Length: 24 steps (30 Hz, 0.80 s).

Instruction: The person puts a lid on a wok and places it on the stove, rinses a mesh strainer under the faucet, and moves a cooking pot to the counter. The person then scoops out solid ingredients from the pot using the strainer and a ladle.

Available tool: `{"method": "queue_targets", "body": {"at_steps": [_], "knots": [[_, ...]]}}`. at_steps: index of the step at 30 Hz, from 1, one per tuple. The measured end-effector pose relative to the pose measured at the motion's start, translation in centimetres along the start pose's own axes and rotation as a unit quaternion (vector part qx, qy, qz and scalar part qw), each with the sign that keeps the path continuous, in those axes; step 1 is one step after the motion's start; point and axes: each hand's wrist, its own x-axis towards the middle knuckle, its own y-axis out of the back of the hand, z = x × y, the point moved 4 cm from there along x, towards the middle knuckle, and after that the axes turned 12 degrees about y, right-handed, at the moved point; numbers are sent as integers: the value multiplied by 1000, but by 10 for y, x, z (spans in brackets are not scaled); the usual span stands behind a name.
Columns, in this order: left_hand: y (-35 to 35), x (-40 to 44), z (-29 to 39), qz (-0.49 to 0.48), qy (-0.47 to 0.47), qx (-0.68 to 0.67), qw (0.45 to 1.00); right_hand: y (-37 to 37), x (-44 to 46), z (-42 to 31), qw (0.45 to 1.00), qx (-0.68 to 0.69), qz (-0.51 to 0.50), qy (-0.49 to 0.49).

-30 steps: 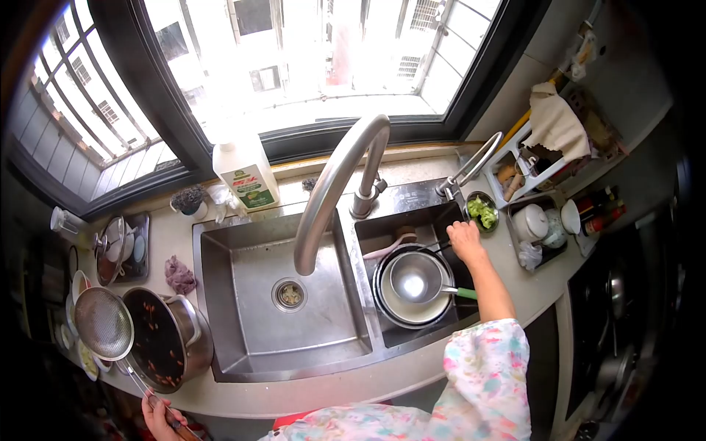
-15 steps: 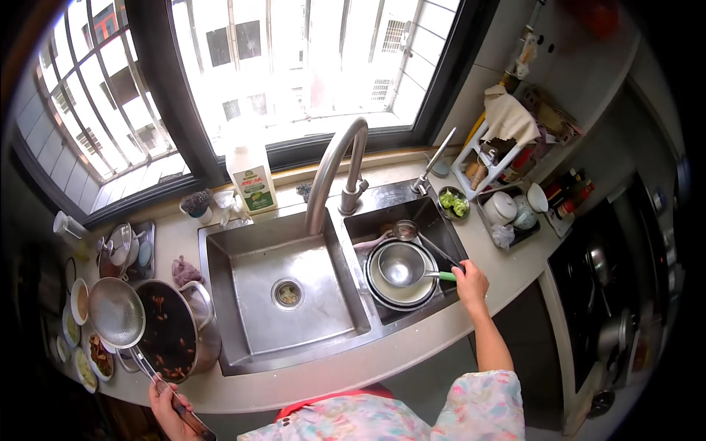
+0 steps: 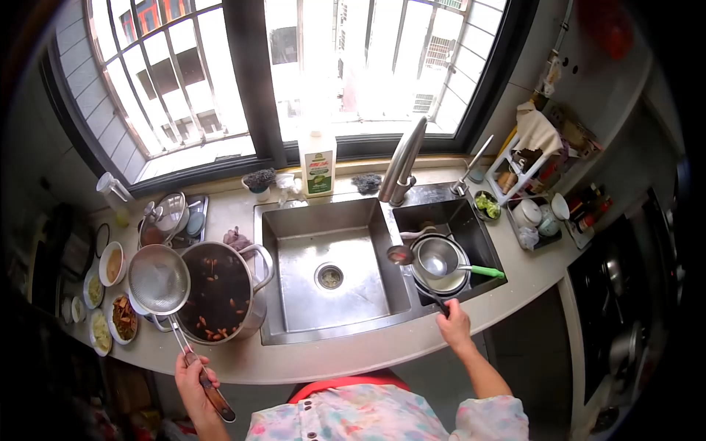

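My left hand (image 3: 194, 382) is closed round the wooden handle of a fine-mesh strainer (image 3: 159, 280). The strainer's bowl hangs over the left rim of a large steel pot (image 3: 259, 301), which holds dark liquid (image 3: 209, 290) with reddish-brown pieces floating in it. In my right hand (image 3: 455, 324) is the black handle of a ladle (image 3: 401, 255). Its bowl is held above the divider between the two sink basins. Beside it, a small saucepan with a green handle (image 3: 485, 272) rests on stacked bowls in the right basin; my right hand is apart from that handle.
The large steel sink basin (image 3: 294, 320) lies between my hands, with a curved faucet (image 3: 403, 165) behind. Several small dishes, one with brown dried pieces (image 3: 123, 318), stand left of the pot. A white bottle (image 3: 318, 165) stands by the window; a stove (image 3: 614, 294) is at far right.
The ladle has come up from the right basin and swung left in my right hand, away from the green handle. The strainer stays by the pot. My view has turned left.
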Motion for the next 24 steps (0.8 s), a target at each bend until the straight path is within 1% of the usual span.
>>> {"method": "queue_targets", "body": {"at_steps": [1,3,5,6,9,10,13,14,15,17,20,24], "knots": [[4,-3,1,-2,-9,0,1000,-6,-6,-9,1000,11,10,7],[14,-3,3,-12,-31,1,999,-16,-22,-30,1000,15,-4,-9],[24,1,4,-11,-31,11,999,-37,-37,-27,994,-62,-91,-5],[26,3,5,-11,-30,13,999,-42,-43,-26,992,-61,-115,-1],[30,12,6,-14,-29,14,999,-42,-57,-28,991,-56,-117,25],[30,15,7,-18,-26,15,999,-41,-62,-29,992,-50,-113,10],[22,19,8,-27,-14,20,999,-25,-61,-36,999,3,18,-28],[19,19,8,-29,-10,23,999,-15,-55,-33,997,17,42,-64],[16,19,8,-35,-4,23,999,-10,-47,-23,996,-11,56,-67],[12,19,7,-46,5,20,999,5,-24,-12,990,-57,31,-126],[10,18,4,-50,5,20,999,4,14,20,981,-117,-6,-156],[6,6,4,-27,-4,12,1000,-20,66,52,958,-195,-99,-183]]}}
